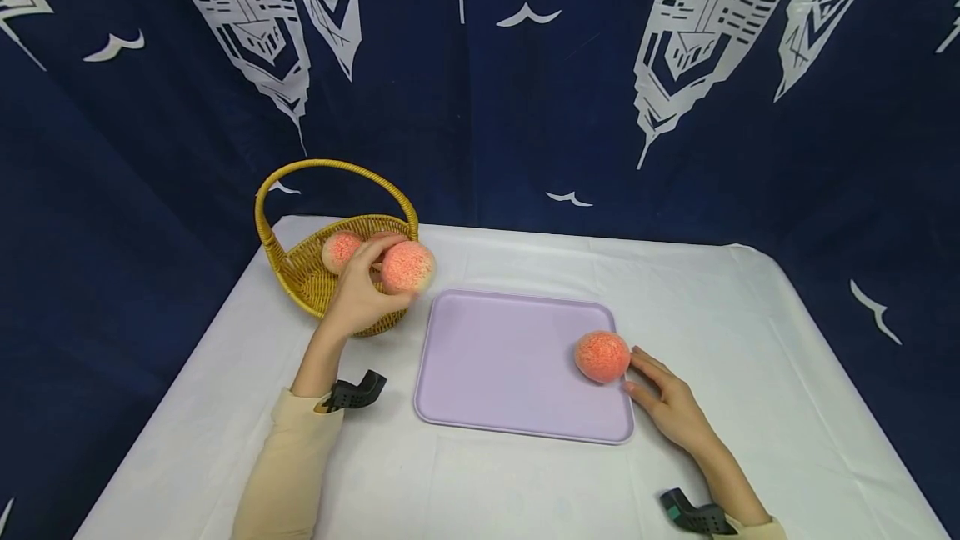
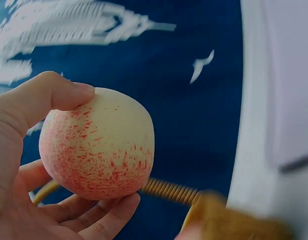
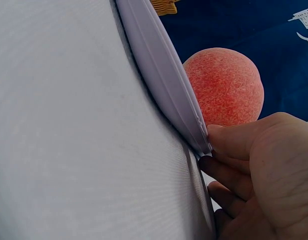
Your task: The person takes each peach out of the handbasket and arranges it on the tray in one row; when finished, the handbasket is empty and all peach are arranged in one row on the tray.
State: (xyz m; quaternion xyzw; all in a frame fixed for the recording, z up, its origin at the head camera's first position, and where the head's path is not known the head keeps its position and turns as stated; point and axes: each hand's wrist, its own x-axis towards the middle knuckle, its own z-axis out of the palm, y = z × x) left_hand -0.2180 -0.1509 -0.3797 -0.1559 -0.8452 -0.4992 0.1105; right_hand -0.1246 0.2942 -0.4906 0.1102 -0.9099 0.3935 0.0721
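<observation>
In the head view my left hand [image 1: 362, 286] grips a pink and cream peach [image 1: 408, 267] above the right side of a yellow wicker basket [image 1: 306, 280]. The left wrist view shows my thumb on top of that peach [image 2: 101, 145] and the other fingers beneath it. Another peach [image 1: 342, 252] lies in the basket, and one more is partly hidden behind my left hand. My right hand [image 1: 671, 407] pinches the right rim of a lilac tray [image 1: 495, 365], thumb above and fingers below. Close to those fingers, a peach [image 1: 602, 357] sits on the tray.
White cloth [image 1: 517, 486] covers the table. A dark blue curtain [image 1: 525, 107] with white building and bird prints hangs behind it. The basket's tall arched handle [image 1: 333, 163] rises at the back left.
</observation>
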